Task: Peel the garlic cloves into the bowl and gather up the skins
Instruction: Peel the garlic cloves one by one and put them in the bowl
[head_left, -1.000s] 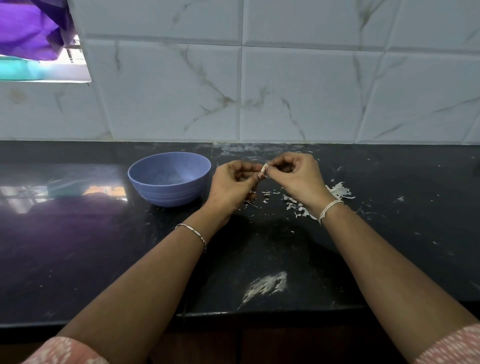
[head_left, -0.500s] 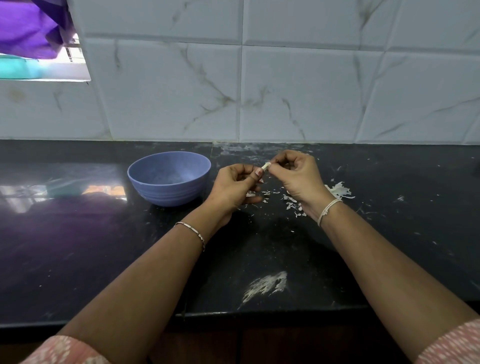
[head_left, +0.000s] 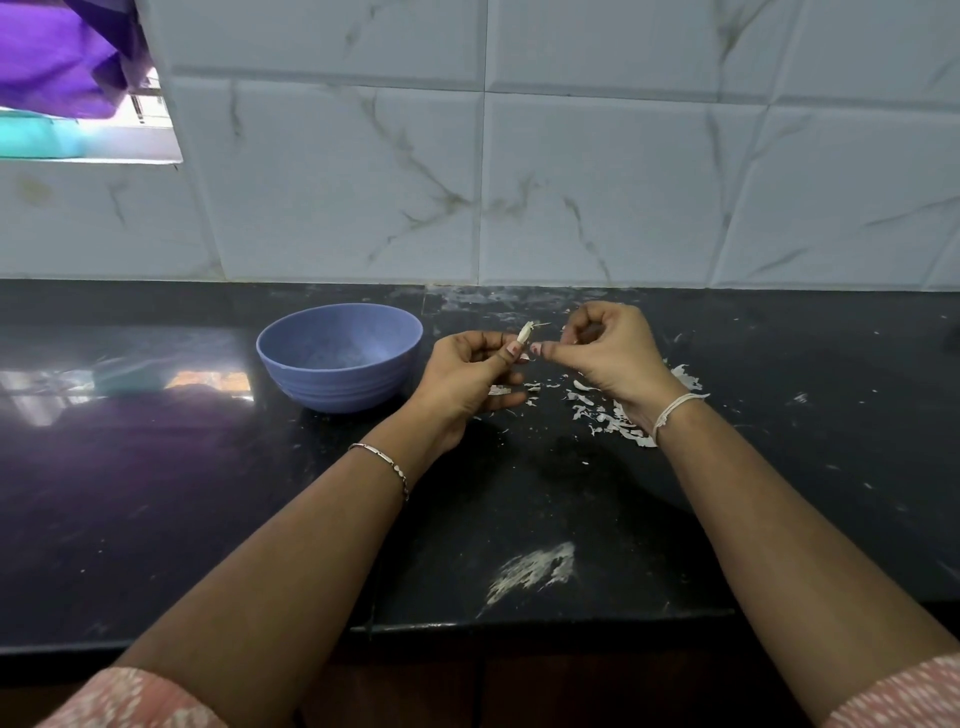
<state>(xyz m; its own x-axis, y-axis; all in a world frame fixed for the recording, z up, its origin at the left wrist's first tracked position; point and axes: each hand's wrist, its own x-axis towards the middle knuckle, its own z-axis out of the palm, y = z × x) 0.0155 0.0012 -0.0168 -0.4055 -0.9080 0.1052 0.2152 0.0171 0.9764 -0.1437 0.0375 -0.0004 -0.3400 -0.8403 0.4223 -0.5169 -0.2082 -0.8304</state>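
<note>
Looks about midway through the peeling, not near the end: plenty of torn skins (head_left: 608, 415) scattered over the dark table (head_left: 156, 493) beneath and beside the right wrist, none gathered into a heap yet. Cannot make out peeled cloves inside the blue bowl (head_left: 332, 384), standing just left of the hands; only pale marks on its inner wall. No stock of unpeeled cloves to be seen on the table, so hard to say how many remain. Working on one garlic clove (head_left: 525, 332) at present, raised above the table between the two hands, with papery skin flaring from its top, so not yet stripped. Pinching that clove in the left hand (head_left: 467, 379), grip closed on its lower part by thumb and forefinger, other fingers curled underneath. Holding the right hand (head_left: 608, 353) close against it, fingers curled, thumb and forefinger tips pressed together just beside the left thumb; too small to tell whether that grip has a shred of skin, the clove itself, or nothing. Left to do, by judgement: strip this clove, drop it in the bowl, then sweep the skins together.
</note>
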